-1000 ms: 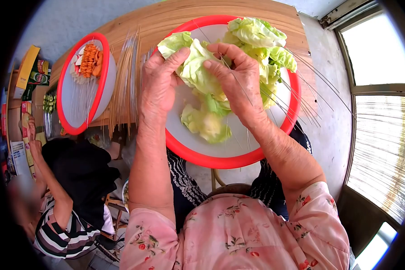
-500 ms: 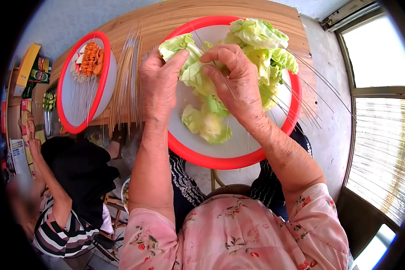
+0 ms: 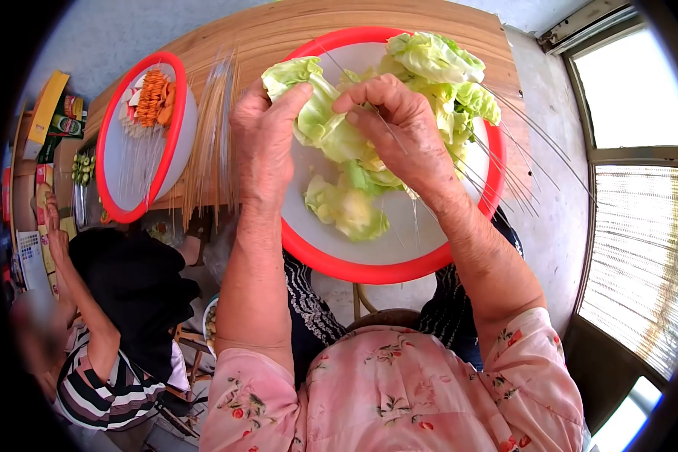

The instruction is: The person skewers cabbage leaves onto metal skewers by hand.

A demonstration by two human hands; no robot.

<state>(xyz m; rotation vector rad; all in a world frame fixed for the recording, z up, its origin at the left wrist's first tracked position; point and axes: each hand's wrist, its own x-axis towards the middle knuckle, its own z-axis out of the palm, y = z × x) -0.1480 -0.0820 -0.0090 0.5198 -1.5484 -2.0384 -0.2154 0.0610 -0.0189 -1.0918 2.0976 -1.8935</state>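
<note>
left hand: raised, fingers pinching lettuce leaf
right hand: angled inward, thumb and forefinger closed on thin skewer
leaf: above red-rimmed basin

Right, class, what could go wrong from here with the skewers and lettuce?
The thin grey skewer in the right hand could prick the left hand close by. The crinkled, pale green lettuce leaf between them may tear. Long grey skewers jutting past the round basin's red rim could get knocked.
</note>
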